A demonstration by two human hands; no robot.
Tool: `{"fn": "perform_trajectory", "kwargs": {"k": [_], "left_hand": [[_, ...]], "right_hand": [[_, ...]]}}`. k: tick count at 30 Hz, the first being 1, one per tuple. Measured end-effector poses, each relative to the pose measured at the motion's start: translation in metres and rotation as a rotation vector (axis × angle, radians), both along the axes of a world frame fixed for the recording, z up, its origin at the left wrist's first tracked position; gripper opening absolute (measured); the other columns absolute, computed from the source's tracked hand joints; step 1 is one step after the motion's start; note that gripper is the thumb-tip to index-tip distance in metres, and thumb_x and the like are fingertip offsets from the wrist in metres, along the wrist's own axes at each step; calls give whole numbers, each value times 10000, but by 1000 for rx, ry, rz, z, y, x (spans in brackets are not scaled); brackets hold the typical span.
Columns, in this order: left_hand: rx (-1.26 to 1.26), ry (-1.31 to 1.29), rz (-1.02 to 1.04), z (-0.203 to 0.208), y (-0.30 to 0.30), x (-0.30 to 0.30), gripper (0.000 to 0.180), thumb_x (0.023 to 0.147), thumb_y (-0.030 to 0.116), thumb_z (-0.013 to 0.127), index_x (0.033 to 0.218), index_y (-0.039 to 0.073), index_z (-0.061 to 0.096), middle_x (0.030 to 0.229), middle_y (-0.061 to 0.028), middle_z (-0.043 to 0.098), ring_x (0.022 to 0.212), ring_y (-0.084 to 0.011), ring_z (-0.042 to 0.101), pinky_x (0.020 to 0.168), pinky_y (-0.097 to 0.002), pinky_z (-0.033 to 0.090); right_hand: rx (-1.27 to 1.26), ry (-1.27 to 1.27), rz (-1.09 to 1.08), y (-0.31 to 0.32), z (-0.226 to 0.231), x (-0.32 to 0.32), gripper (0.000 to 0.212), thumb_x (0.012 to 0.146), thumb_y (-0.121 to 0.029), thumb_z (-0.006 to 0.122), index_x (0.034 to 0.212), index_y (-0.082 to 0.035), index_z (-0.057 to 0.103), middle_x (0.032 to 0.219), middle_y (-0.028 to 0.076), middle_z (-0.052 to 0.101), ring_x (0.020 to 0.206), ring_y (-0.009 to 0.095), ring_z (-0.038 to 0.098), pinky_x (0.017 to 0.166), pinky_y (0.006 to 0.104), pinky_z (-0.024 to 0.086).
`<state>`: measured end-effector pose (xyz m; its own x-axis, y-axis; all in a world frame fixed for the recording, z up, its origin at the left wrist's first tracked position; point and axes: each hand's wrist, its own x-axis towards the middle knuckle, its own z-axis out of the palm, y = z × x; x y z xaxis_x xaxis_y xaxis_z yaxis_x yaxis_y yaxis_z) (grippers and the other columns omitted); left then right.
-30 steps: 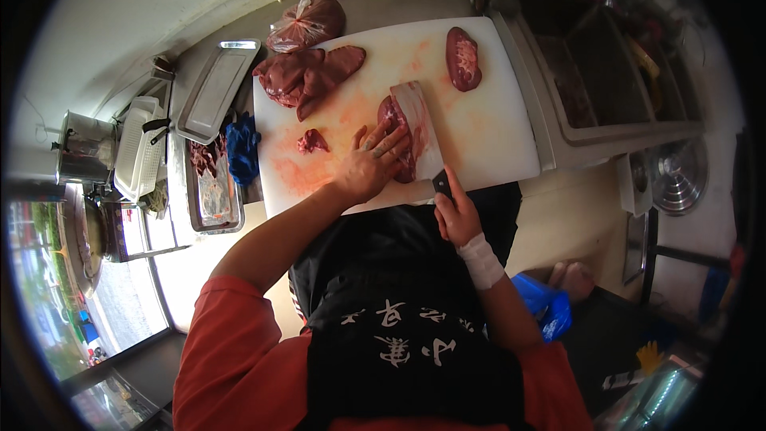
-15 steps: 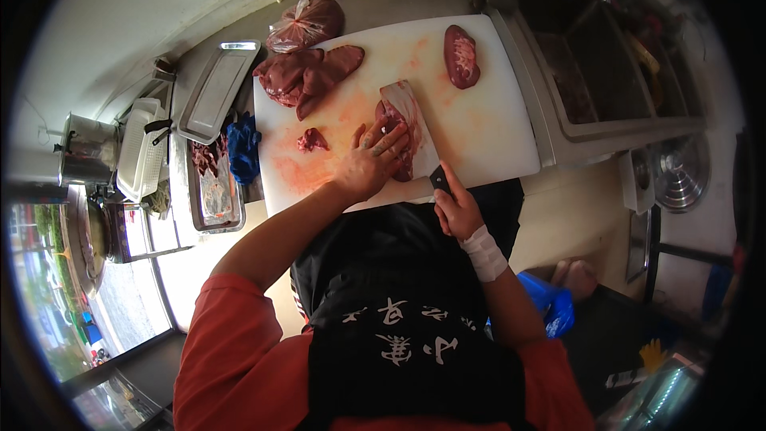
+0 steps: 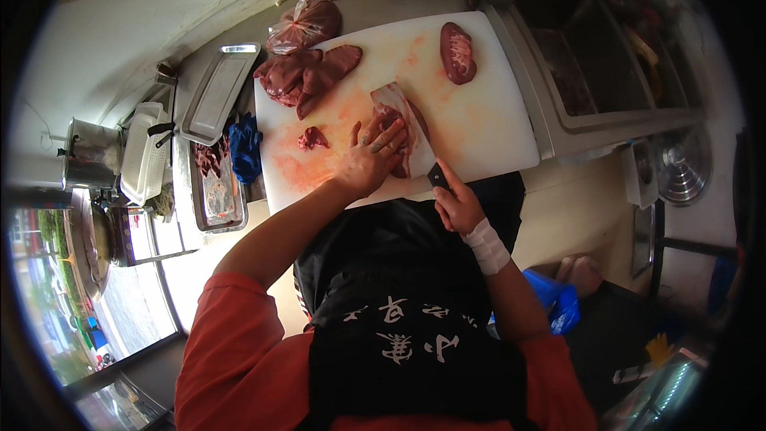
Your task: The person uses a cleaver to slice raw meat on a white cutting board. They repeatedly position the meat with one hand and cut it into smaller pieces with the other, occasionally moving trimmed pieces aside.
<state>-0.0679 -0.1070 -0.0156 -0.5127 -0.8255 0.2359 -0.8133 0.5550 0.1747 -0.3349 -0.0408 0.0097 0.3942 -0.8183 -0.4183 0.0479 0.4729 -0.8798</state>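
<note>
My left hand [image 3: 371, 156] lies with fingers outstretched over a dark red piece of organ meat [image 3: 392, 118] near the front of the white cutting board [image 3: 471, 140]. Wrapped round the black handle of a cleaver [image 3: 416, 137], my right hand [image 3: 459, 203] has white tape at its wrist. The broad, smeared blade lies beside the left fingers, nearly flat against the meat. A brownish edge of meat shows past the blade's right side. My left palm and fingers hide part of the piece. Left of that hand sits a small red scrap [image 3: 313, 138].
Large liver-like pieces [image 3: 307, 76] and a tied clear bag of meat [image 3: 307, 25] occupy the board's far left. An oval kidney-like piece [image 3: 458, 53] lies far right. Metal trays [image 3: 214, 104] and a blue cloth [image 3: 245, 146] stand left; a sink [image 3: 598, 124] is right.
The cleaver blade has shifted slightly left under the fingers, and a meat edge now shows on its right. My left hand keeps nearly the same place. The whole view has shifted slightly.
</note>
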Motion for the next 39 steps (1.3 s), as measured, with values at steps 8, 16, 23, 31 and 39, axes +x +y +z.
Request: {"fn": "perform_trajectory", "kwargs": {"k": [8, 16, 23, 31, 39], "left_hand": [[38, -61, -30, 5, 3, 2, 577, 1053, 360, 576, 1580, 138, 493, 1667, -23, 421, 1598, -329, 248, 1239, -653, 236], [-3, -26, -42, 15, 18, 0, 598, 1007, 373, 625, 1544, 131, 525, 1647, -28, 435, 1562, -293, 306, 1224, -635, 262], [-49, 232, 1, 19, 52, -9, 427, 893, 213, 755, 1296, 83, 699, 1407, -110, 635, 1319, -351, 549, 1099, -551, 415], [44, 596, 278, 12, 40, -9, 182, 836, 6, 696, 1016, 23, 667, 996, -187, 673, 885, -389, 659, 779, -446, 543], [183, 678, 496, 1, 36, 6, 181, 849, 27, 764, 994, 3, 659, 866, -113, 645, 737, -225, 634, 685, -360, 531]], "right_hand": [[86, 72, 66, 42, 15, -32, 700, 1048, -98, 552, 1688, -144, 274, 725, -27, 498, 579, 62, 459, 521, 236, 412], [63, 102, 79, 68, 18, -45, 696, 1036, -88, 572, 1678, -157, 313, 768, -35, 513, 619, 53, 466, 574, 225, 422], [58, 157, 115, 98, 31, -61, 686, 1039, -100, 570, 1676, -159, 321, 758, -36, 522, 599, 56, 468, 561, 235, 422], [-59, 184, 202, 116, 31, -94, 687, 1037, -136, 578, 1674, -153, 322, 731, -35, 541, 574, 58, 477, 560, 232, 428], [-99, 119, -42, 113, 42, -86, 680, 1024, -83, 581, 1662, -135, 350, 730, -31, 537, 575, 56, 467, 546, 236, 414]]}}
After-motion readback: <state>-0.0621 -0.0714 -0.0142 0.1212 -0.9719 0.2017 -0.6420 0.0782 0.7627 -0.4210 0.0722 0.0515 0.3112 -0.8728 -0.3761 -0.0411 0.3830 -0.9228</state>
